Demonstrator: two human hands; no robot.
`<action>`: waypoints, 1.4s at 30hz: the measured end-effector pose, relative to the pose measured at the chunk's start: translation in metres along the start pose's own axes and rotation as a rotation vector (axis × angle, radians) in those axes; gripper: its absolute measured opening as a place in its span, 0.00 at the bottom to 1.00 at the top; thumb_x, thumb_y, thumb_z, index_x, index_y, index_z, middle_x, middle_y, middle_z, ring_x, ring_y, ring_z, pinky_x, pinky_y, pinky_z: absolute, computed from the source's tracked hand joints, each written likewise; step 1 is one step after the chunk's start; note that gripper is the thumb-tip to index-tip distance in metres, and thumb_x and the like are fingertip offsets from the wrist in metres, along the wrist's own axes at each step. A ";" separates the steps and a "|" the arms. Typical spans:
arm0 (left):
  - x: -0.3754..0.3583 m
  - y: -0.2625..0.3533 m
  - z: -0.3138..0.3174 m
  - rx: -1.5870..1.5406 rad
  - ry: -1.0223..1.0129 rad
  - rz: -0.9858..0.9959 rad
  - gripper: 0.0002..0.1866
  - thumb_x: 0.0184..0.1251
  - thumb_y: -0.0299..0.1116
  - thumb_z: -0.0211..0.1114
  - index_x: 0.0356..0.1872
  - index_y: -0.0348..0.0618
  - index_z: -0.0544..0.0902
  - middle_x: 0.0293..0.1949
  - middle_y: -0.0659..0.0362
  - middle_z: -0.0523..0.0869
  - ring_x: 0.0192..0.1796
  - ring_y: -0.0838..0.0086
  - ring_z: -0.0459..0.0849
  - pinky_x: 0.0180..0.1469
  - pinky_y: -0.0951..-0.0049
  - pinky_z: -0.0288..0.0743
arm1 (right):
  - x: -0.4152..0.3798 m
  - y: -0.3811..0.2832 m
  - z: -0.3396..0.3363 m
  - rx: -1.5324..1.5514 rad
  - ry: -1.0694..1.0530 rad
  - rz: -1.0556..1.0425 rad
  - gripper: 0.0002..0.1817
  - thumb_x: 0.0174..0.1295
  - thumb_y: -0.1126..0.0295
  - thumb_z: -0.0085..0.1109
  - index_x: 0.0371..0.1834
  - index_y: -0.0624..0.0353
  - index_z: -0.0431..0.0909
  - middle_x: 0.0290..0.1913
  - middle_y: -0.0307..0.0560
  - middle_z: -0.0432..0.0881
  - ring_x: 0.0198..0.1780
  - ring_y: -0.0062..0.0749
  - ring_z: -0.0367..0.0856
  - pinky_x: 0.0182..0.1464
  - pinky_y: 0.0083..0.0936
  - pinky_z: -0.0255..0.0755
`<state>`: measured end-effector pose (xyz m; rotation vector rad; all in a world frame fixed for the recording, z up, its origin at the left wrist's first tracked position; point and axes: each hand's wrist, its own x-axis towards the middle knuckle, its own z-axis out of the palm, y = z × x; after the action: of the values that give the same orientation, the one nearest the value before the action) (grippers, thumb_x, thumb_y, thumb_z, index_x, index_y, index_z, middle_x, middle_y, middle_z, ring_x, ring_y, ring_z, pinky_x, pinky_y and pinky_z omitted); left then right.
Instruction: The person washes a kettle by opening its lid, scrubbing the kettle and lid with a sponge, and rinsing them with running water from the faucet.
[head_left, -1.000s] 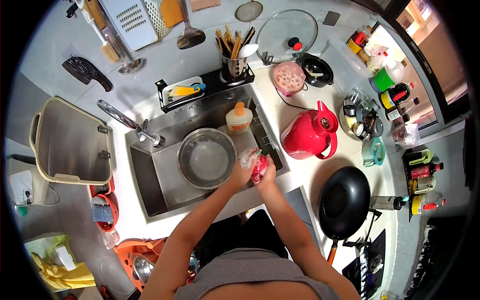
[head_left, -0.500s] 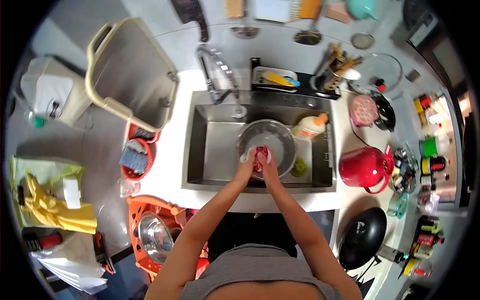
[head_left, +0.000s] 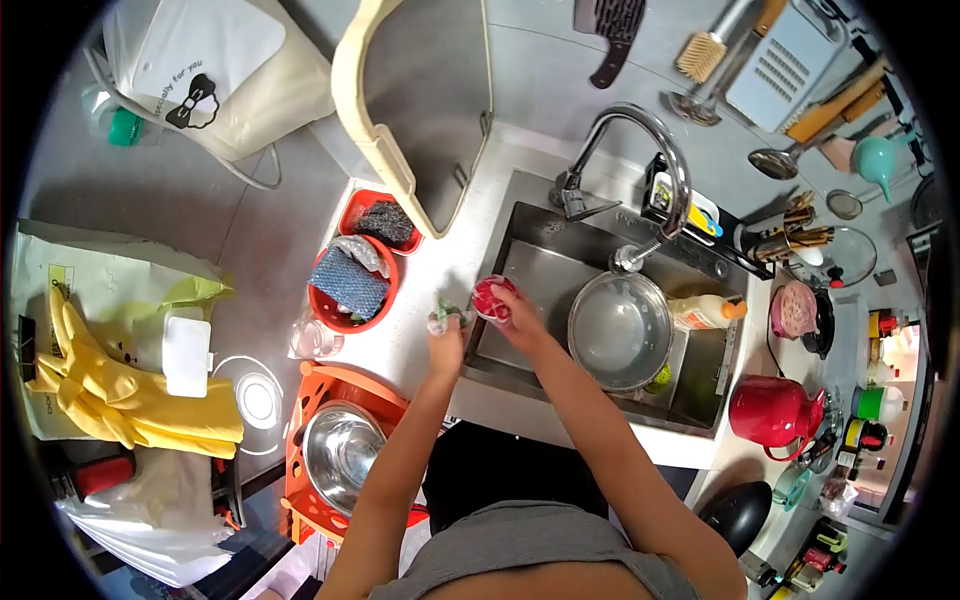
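My right hand (head_left: pixel 522 321) is closed around a small red-and-white patterned wad (head_left: pixel 494 298), perhaps a sponge or cloth, over the sink's left rim. My left hand (head_left: pixel 447 345) is closed on a crumpled pale cloth (head_left: pixel 446 316) with green patches, above the white counter left of the sink. The two hands are apart. In the sink (head_left: pixel 525 262), a metal basin (head_left: pixel 620 330) with cloudy water sits to the right of my right hand, under the chrome faucet (head_left: pixel 655 135). Beside the basin lies a white bottle with an orange cap (head_left: pixel 705 313).
Left on the counter are a red bowl (head_left: pixel 385 313) with a blue cloth (head_left: pixel 348 281), and a red tray (head_left: pixel 357 212) holding a dark scrubber. An orange basket (head_left: pixel 300 440) with a steel bowl (head_left: pixel 343 455) stands below. A red kettle (head_left: pixel 775 412) is at right.
Both hands have moved left, out of the basin, and separated. The red wad goes with my right hand, the pale cloth with my left. The view has turned left.
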<state>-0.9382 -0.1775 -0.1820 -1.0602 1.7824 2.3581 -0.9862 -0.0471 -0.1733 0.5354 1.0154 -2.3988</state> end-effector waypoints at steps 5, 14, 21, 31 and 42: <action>-0.009 0.023 -0.012 0.196 0.100 0.260 0.11 0.62 0.31 0.57 0.43 0.35 0.74 0.36 0.57 0.80 0.37 0.77 0.78 0.38 0.78 0.70 | 0.045 0.036 0.012 -0.252 0.111 -0.061 0.24 0.51 0.59 0.64 0.48 0.59 0.71 0.44 0.43 0.77 0.42 0.27 0.78 0.40 0.21 0.74; -0.026 0.038 0.011 0.129 0.028 0.346 0.08 0.63 0.28 0.57 0.40 0.34 0.77 0.33 0.61 0.80 0.35 0.79 0.77 0.40 0.78 0.70 | 0.038 0.031 0.013 -1.120 0.230 -0.354 0.15 0.58 0.66 0.57 0.45 0.62 0.76 0.37 0.42 0.81 0.38 0.25 0.77 0.38 0.23 0.72; -0.032 0.010 0.067 -0.051 -0.001 0.257 0.10 0.64 0.26 0.54 0.44 0.34 0.74 0.37 0.58 0.79 0.39 0.75 0.77 0.42 0.77 0.70 | 0.018 0.026 -0.026 -0.489 -0.096 -0.107 0.15 0.57 0.73 0.53 0.49 0.60 0.74 0.44 0.42 0.79 0.45 0.26 0.76 0.47 0.25 0.70; -0.031 -0.004 0.024 -0.093 0.099 0.197 0.07 0.64 0.26 0.52 0.40 0.36 0.75 0.35 0.60 0.79 0.35 0.78 0.76 0.37 0.78 0.70 | 0.027 0.049 -0.021 -0.324 -0.093 0.057 0.21 0.59 0.75 0.52 0.57 0.62 0.66 0.49 0.44 0.76 0.51 0.27 0.73 0.52 0.23 0.68; -0.056 -0.059 0.132 0.017 -0.249 0.074 0.14 0.63 0.33 0.56 0.46 0.36 0.73 0.39 0.59 0.78 0.37 0.74 0.76 0.40 0.76 0.70 | -0.099 -0.015 -0.158 -0.275 0.366 -0.413 0.16 0.56 0.81 0.48 0.50 0.64 0.71 0.41 0.41 0.78 0.44 0.24 0.74 0.48 0.20 0.68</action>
<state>-0.9390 -0.0221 -0.1873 -0.6728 1.7747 2.3865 -0.8882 0.1069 -0.2157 0.7383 1.7320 -2.4921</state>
